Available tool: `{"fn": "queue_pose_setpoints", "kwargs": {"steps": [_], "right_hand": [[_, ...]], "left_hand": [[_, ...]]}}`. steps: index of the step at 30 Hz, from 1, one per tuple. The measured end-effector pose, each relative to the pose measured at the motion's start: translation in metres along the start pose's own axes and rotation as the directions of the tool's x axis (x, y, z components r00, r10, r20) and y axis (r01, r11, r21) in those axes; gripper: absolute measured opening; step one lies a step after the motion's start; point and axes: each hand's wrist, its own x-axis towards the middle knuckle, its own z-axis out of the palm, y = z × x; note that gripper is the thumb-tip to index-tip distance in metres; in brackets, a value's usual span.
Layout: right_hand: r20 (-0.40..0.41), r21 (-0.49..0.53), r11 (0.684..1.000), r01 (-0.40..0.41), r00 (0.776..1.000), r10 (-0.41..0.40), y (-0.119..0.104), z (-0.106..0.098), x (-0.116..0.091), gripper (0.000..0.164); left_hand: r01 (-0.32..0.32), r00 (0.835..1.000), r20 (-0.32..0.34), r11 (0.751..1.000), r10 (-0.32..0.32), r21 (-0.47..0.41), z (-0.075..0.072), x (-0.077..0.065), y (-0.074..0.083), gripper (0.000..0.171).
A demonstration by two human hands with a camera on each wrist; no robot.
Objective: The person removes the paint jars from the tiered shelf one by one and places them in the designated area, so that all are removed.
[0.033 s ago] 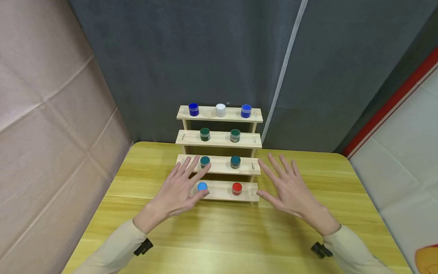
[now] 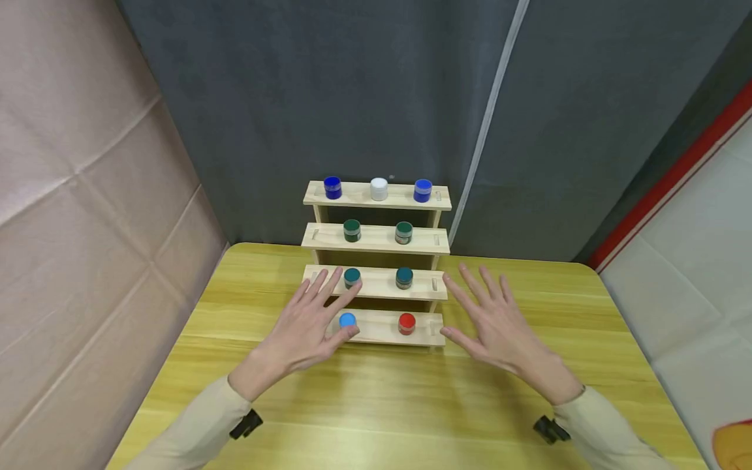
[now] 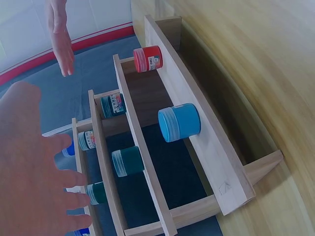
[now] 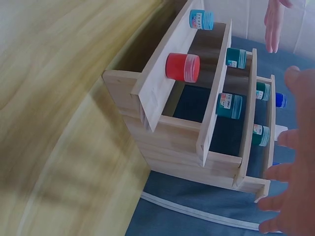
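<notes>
A stepped wooden rack (image 2: 377,328) holds small lidded jars on its tiers. My left hand (image 2: 299,329) hovers with fingers spread over its left end, partly covering the light blue jar (image 3: 180,122) and a teal jar (image 2: 352,276). To the right of the rack hangs my right hand (image 2: 510,331), fingers spread and holding nothing. A red jar (image 4: 182,67) stands on the lowest tier, nearer that hand. Another teal jar (image 2: 404,278) sits one tier up. Two dark green jars are higher; two blue jars and a white jar (image 2: 378,189) top the rack.
The rack stands on a yellow wood-grain table (image 2: 376,411), near its back edge. Behind it hangs a dark grey curtain (image 2: 317,91) with a pale strip. Light cloth panels flank the table, and a red band (image 2: 675,176) runs along the right one.
</notes>
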Motion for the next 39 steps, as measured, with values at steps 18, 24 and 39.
{"fn": "queue_pose_setpoints", "kwargs": {"steps": [18, 24, 39], "right_hand": [[-0.042, 0.009, 1.0, 0.018, 0.999, -0.018, -0.002, -0.006, 0.014, 0.081], [-0.041, -0.002, 1.0, 0.024, 0.999, -0.024, 0.002, -0.011, 0.022, 0.081], [-0.102, 0.036, 0.999, 0.017, 0.995, -0.013, 0.023, -0.029, 0.061, 0.084]], "left_hand": [[0.024, 1.0, -0.01, 1.0, -0.024, -0.011, -0.007, -0.008, -0.004, 0.068], [0.034, 0.999, -0.019, 0.999, -0.034, -0.007, -0.014, -0.013, -0.01, 0.067], [0.168, 0.985, -0.019, 0.983, -0.17, -0.078, -0.027, -0.029, -0.026, 0.072]]}}
